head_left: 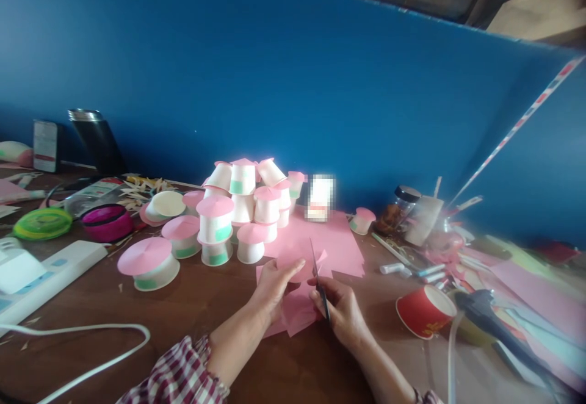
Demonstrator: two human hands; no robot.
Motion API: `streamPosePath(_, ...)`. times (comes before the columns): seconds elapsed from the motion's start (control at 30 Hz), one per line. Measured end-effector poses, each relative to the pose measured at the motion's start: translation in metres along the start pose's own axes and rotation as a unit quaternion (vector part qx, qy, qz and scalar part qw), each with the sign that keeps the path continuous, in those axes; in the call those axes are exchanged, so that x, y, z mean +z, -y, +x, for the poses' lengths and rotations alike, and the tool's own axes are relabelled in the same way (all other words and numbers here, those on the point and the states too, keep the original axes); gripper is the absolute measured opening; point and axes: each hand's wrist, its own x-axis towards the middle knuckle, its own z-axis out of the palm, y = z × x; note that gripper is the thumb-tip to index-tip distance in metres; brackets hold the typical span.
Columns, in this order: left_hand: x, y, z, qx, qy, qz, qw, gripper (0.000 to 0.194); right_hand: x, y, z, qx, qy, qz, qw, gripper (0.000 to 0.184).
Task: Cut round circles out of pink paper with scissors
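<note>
Many pink-topped cups (215,230) stand centre-left of the frame; at lower centre, the left hand (273,287) has its grip on pink paper (298,311), the right hand (341,310) on scissors (325,302).

Pink paper (298,311) in the left hand (273,283) and scissors (325,304) in the right hand (341,311), a person in checked sleeves (180,375) works at a brown bench (183,324), near white cups (215,230) with pink tops, many stacked before a blue wall (293,86). A red cup (415,315) sits at right.
</note>
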Motion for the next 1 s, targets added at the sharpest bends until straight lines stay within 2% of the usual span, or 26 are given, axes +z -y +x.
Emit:
streamPosePath(0.13,0.0003,0.0025,0.0010,0.002,-0.028,0.009,1.000,0.040,-0.0003,-0.0013,0.0012,-0.001,0.002,-0.007,1.000,0.037)
streamPosePath(0.4,0.0046,-0.0011,-0.0031,0.012,-0.042,0.017,0.999,0.042,0.0005,0.0018,0.0002,-0.003,0.001,0.002,1.000,0.038)
streamPosePath(1.0,0.0042,-0.0028,0.0007,-0.003,-0.030,0.008,1.000,0.041,-0.0034,-0.0059,0.0020,-0.017,0.014,0.001,1.000,0.034)
